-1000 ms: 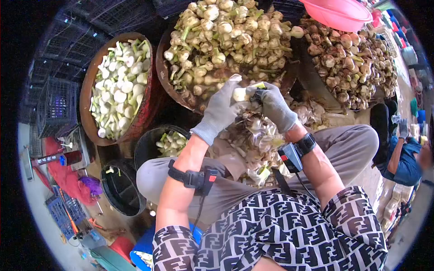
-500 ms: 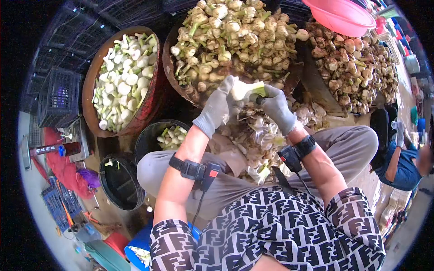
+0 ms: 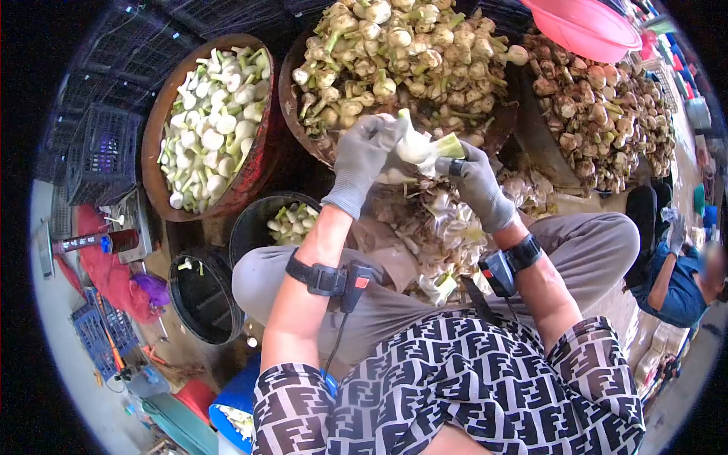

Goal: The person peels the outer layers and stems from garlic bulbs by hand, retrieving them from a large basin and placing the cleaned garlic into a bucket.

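A white garlic bulb (image 3: 414, 147) with a short green stem hangs between my two gloved hands, above the pile of peeled skins (image 3: 449, 227). My left hand (image 3: 365, 155), in a grey glove, is at the bulb's left side, its fingers pinched on a thin piece of whitish skin. Around the green stem on the right, my right hand (image 3: 476, 178) is closed, with a small dark thing at its fingers. Unpeeled bulbs (image 3: 402, 57) fill the large round container just beyond my hands.
A brown-rimmed tub (image 3: 152, 152) of clean white bulbs stands at the left, with black buckets (image 3: 205, 303) nearer my knee. Reddish bulbs (image 3: 599, 114) and a pink basin (image 3: 584, 30) lie right. Another person (image 3: 671, 284) sits at the far right.
The bulb has turned, and a strip of its skin now stands away from it. My left hand has moved slightly left; my right hand has moved a little right and down.
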Available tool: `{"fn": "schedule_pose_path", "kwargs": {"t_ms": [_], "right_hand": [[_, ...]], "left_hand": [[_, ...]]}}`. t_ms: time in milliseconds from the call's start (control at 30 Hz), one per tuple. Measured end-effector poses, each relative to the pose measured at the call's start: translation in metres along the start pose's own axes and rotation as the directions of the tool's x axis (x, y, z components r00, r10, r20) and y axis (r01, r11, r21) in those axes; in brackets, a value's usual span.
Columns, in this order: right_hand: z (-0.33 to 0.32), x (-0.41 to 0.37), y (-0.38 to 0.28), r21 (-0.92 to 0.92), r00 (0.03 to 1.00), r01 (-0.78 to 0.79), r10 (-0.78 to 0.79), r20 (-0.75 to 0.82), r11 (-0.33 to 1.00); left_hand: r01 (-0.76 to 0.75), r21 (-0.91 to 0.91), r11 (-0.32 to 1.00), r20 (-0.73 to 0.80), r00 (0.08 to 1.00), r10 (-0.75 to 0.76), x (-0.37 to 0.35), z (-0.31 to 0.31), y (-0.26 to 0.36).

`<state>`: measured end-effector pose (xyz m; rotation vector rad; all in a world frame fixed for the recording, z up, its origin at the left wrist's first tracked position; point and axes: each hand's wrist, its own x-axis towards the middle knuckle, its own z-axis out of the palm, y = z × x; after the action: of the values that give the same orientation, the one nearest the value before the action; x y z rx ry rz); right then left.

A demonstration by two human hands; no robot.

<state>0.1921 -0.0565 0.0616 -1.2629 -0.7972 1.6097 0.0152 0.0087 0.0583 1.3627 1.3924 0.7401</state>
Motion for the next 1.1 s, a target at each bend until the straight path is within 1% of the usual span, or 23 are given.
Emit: {"fn": "schedule_pose_path", "kwargs": {"t_ms": [67,100,133,167,200,233,300,367,467,500,533,567,600,633,700,733,800,867,933,967,1000,1067,1100], "right_hand": [[0.000,-0.004,0.001,-0.254,0.988,0.153,-0.143,0.056,0.955],[0.000,-0.005,0.000,-0.372,0.973,0.229,-0.207,0.100,0.900],[-0.006,-0.003,0.006,0.056,0.995,0.066,-0.070,0.064,0.996],[-0.009,-0.007,0.009,0.237,0.999,-0.033,0.036,-0.009,0.971],[-0.013,-0.005,0.009,0.379,0.998,-0.037,0.053,-0.030,0.924],[-0.020,-0.002,0.008,0.514,0.996,-0.036,0.071,-0.050,0.857],[-0.036,-0.002,0.000,0.831,0.988,-0.157,0.088,0.130,0.533],[-0.038,-0.014,-0.003,0.776,0.988,-0.062,0.151,-0.043,0.627],[-0.081,-0.010,0.036,0.878,0.987,-0.140,0.139,0.085,0.458],[-0.091,-0.011,0.043,0.518,0.982,-0.175,0.110,0.153,0.838],[-0.101,-0.013,0.051,0.021,0.967,-0.127,0.119,0.227,0.992],[-0.110,-0.015,0.058,-0.474,0.944,-0.009,0.164,0.286,0.880],[-0.115,-0.015,0.063,-0.832,0.920,0.150,0.232,0.315,0.534],[-0.103,-0.017,0.052,-0.951,0.902,0.305,0.305,0.306,0.051],[-0.055,-0.041,0.025,-0.992,0.904,-0.003,0.424,-0.055,-0.123],[-0.052,-0.039,0.025,-0.996,0.946,-0.086,0.315,-0.079,0.009],[-0.040,-0.029,0.012,-0.914,0.997,0.023,0.055,0.049,0.405],[-0.018,-0.023,0.001,-0.698,0.984,0.168,-0.161,0.077,0.696],[0.004,-0.011,-0.005,-0.413,0.948,0.311,-0.310,0.070,0.856],[0.003,-0.005,-0.005,-0.537,0.943,0.320,-0.315,0.105,0.781],[0.003,0.000,-0.004,-0.648,0.940,0.325,-0.310,0.142,0.689],[0.006,0.002,0.000,-0.796,0.913,0.335,-0.382,0.143,0.504],[0.009,0.001,0.000,-0.790,0.943,0.287,-0.306,0.133,0.541]], "left_hand": [[-0.119,-0.100,0.988,0.024,0.992,0.122,-0.006,0.009,0.001],[-0.090,-0.053,0.995,0.069,0.993,0.094,-0.006,0.008,0.001],[-0.063,-0.004,0.998,0.114,0.991,0.063,-0.006,0.005,0.001],[-0.040,0.047,0.998,0.159,0.987,0.032,-0.005,0.002,0.001],[-0.040,-0.008,0.999,0.197,0.980,0.041,-0.003,-0.001,-0.001],[-0.067,-0.072,0.995,0.234,0.969,0.082,-0.003,-0.005,-0.001],[-0.110,-0.203,0.973,0.297,0.940,0.168,-0.004,-0.012,-0.001],[-0.076,-0.301,0.950,0.380,0.905,0.193,-0.003,-0.019,-0.002],[-0.005,-0.415,0.910,0.412,0.891,0.193,-0.008,-0.029,0.008],[-0.037,-0.469,0.882,0.384,0.892,0.241,-0.008,-0.033,0.006],[-0.067,-0.520,0.852,0.354,0.890,0.286,-0.006,-0.038,0.003],[-0.098,-0.567,0.818,0.322,0.888,0.329,-0.005,-0.042,0.001],[-0.069,-0.535,0.842,0.319,0.906,0.277,-0.007,-0.049,0.005],[0.034,-0.612,0.790,0.348,0.909,0.231,-0.007,-0.052,0.004],[0.234,-0.730,0.642,0.419,0.896,0.150,-0.005,-0.054,0.003],[0.280,-0.744,0.607,0.432,0.894,0.117,-0.004,-0.051,-0.002],[0.314,-0.680,0.663,0.453,0.890,0.043,0.000,-0.039,-0.008],[0.349,-0.629,0.694,0.462,0.887,-0.028,-0.002,-0.025,-0.012],[0.054,-0.415,0.908,0.416,0.899,0.137,-0.001,-0.020,-0.019],[-0.108,-0.284,0.953,0.407,0.886,0.222,0.000,-0.018,-0.021],[0.079,-0.401,0.912,0.397,0.913,0.095,-0.003,-0.017,-0.019],[0.230,-0.484,0.845,0.389,0.921,-0.028,-0.004,-0.019,-0.019],[0.298,-0.523,0.798,0.389,0.917,-0.088,-0.004,-0.019,-0.020]]}}
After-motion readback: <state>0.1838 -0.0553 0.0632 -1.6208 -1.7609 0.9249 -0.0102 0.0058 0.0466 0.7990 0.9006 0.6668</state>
